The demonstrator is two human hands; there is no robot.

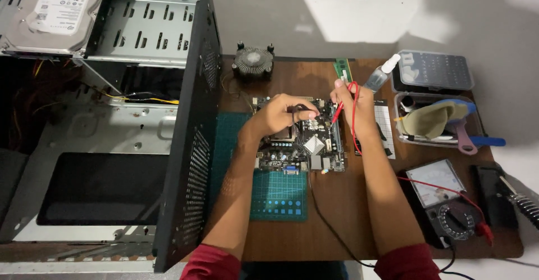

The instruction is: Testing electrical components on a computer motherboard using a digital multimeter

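Observation:
A small computer motherboard [306, 142] lies on a green cutting mat [279, 196] on a brown table [314, 224]. My left hand [279, 114] rests over the board's upper left and pinches a black test probe whose tip touches the board. My right hand [352, 103] holds a red test probe [338, 111] angled down onto the board's upper right. Red and black leads run to an analog multimeter [446, 198] at the right front of the table.
An open black computer case [185, 140] with a hard drive [53, 10] stands at the left. A heatsink fan [253, 61], memory stick [342, 69], small bottle [382, 75], two plastic boxes of tools [432, 69] and a soldering iron stand [522, 201] surround the board.

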